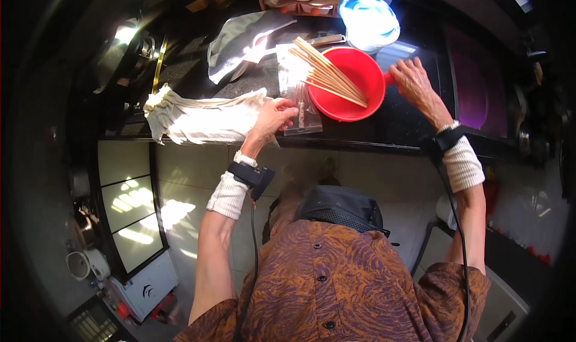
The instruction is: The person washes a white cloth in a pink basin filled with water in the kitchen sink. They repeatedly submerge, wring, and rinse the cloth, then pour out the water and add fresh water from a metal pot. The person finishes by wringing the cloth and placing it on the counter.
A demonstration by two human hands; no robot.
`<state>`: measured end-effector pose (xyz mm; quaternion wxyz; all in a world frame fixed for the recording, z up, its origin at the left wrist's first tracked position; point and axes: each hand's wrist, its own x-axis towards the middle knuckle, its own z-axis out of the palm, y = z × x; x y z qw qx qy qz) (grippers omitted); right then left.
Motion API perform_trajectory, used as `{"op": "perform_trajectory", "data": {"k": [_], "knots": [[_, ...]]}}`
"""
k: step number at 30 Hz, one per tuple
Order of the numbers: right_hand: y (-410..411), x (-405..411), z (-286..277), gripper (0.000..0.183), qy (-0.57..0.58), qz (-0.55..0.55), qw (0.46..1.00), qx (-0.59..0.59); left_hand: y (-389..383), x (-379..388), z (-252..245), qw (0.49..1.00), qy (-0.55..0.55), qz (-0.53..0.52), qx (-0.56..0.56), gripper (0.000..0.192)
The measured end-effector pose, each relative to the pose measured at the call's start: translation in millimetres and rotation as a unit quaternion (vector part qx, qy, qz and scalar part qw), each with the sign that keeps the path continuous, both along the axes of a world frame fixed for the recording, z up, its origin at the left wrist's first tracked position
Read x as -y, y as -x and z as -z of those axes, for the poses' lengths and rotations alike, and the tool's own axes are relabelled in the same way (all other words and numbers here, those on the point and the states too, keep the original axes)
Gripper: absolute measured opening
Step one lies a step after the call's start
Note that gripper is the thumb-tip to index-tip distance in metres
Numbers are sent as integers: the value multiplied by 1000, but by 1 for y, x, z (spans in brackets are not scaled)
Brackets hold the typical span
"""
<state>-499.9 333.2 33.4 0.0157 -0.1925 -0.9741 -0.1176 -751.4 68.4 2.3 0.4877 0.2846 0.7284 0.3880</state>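
Observation:
My right hand (410, 78) grips the short handle of a red plastic pan-shaped container (371, 83) on the dark counter. Several wooden chopsticks (335, 74) lean in it, their upper ends reaching past its left rim. My left hand (273, 117) rests at the right end of a crumpled whitish cloth (207, 119), fingers slightly curled and apart, holding nothing that I can make out. Beside its fingertips lies a clear plastic bag (310, 123) with something small and pinkish inside. Sunlight washes out the bag's upper part.
Behind the red container are a knife handle (327, 40) and a blue-rimmed container (370, 22), glaring in the sun. A grey-and-white cloth (238, 40) lies at the back, partly over a blade. Farther back is a wooden rack (330, 6) with tubs. The counter's front edge (355, 145) runs before me.

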Motion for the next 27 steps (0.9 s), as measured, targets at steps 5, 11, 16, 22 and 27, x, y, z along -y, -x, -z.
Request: {"op": "perform_trajectory", "data": {"k": [5,11,16,22,27], "knots": [[-51,15,-10,22,60,18,998,8,-33,-15,-2,997,-17,17,71,44],[-96,18,-2,24,68,43,997,-9,-68,-41,-11,996,-9,45,83,53],[-81,39,-33,47,79,46,988,-124,-97,-59,-5,995,1,14,94,71],[9,60,-7,66,304,148,939,-67,-108,-61,-2,989,-26,-21,141,78],[31,60,25,56,284,184,938,-83,-117,-71,0,982,-47,-47,178,76]]}}
